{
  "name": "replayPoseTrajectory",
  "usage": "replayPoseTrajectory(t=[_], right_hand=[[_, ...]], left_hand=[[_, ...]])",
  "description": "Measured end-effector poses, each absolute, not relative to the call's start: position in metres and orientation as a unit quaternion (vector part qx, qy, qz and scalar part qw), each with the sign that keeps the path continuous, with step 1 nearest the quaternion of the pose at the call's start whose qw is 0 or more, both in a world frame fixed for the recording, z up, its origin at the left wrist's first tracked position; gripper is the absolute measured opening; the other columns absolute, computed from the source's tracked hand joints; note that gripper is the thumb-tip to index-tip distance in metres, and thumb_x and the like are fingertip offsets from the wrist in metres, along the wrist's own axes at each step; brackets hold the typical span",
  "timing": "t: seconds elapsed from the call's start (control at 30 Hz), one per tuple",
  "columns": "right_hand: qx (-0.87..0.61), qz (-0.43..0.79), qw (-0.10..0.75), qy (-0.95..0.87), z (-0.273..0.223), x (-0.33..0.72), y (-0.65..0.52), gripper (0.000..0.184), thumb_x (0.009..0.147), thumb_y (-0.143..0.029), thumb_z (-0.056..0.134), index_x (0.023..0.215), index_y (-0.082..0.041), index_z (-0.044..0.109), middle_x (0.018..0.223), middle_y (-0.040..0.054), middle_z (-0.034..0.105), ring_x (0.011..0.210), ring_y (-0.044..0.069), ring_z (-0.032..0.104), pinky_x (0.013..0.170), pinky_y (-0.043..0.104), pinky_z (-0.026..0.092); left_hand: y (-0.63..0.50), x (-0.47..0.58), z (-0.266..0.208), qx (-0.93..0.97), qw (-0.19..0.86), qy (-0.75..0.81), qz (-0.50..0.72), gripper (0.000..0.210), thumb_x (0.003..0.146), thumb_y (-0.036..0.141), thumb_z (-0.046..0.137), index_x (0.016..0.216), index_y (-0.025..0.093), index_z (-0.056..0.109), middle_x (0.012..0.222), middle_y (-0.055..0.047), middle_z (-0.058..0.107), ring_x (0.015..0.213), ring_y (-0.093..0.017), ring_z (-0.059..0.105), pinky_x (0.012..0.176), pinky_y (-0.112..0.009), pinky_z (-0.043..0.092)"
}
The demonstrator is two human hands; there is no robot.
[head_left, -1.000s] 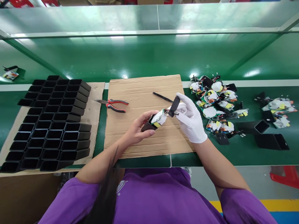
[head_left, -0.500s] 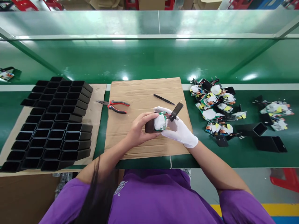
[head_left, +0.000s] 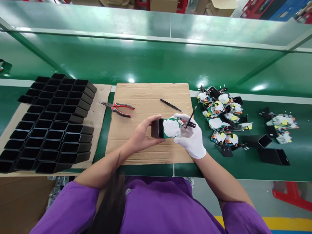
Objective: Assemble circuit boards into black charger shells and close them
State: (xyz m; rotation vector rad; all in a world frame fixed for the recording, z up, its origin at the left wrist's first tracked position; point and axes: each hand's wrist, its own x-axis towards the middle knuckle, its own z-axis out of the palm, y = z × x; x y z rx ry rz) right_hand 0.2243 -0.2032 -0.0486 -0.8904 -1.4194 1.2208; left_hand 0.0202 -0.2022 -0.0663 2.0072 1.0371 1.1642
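Note:
My bare left hand is wrapped round a black plastic case, thumb along the top and fingers beneath. Out of the case's right end sticks a green circuit board coated with a white lump of compound; its left end is hidden in the case. In a white glove, my right hand grips the board's right end. Red and black wires and a thin black end piece stick out between its fingers. Both things are held above a cardboard sheet.
Red-handled pliers and a black pen-like tool lie on the cardboard. Rows of open black cases stand at left. At right are a heap of circuit boards, a smaller group and two black cases.
More of the circuit board now shows outside the case. My right hand has shifted slightly right with it, and the black end piece has turned edge-on. The whole view has tilted a little.

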Motion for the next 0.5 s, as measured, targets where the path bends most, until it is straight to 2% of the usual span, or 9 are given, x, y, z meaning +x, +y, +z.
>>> replayPoseTrajectory(t=[0.07,0.23,0.5], right_hand=[[-0.371,0.492,0.51,-0.6,-0.045,0.227,-0.204,0.073,0.064,-0.06,0.084,0.122,-0.024,0.059,0.127,0.0108,0.066,0.116,0.029,0.066,0.1,0.045,0.055],[-0.353,0.461,0.494,-0.647,-0.042,0.229,-0.203,0.067,0.064,-0.056,0.086,0.119,-0.025,0.064,0.118,0.0083,0.069,0.105,0.026,0.069,0.092,0.041,0.059],[-0.331,0.333,0.486,-0.737,-0.036,0.229,-0.201,0.06,0.067,-0.044,0.088,0.12,-0.027,0.065,0.111,0.007,0.071,0.1,0.025,0.067,0.087,0.041,0.057]], left_hand=[[-0.202,0.019,-0.065,0.749,0.325,0.382,0.433,0.065,0.076,0.04,0.079,0.133,0.022,0.053,0.123,-0.011,0.068,0.11,-0.023,0.067,0.086,-0.031,0.056],[-0.201,0.018,-0.064,0.743,0.375,0.351,0.429,0.065,0.073,0.039,0.082,0.13,0.023,0.055,0.121,-0.01,0.069,0.107,-0.023,0.067,0.086,-0.032,0.055],[-0.201,0.02,-0.062,0.751,0.364,0.337,0.436,0.059,0.074,0.039,0.081,0.125,0.021,0.056,0.115,-0.011,0.07,0.101,-0.021,0.069,0.084,-0.031,0.056]])
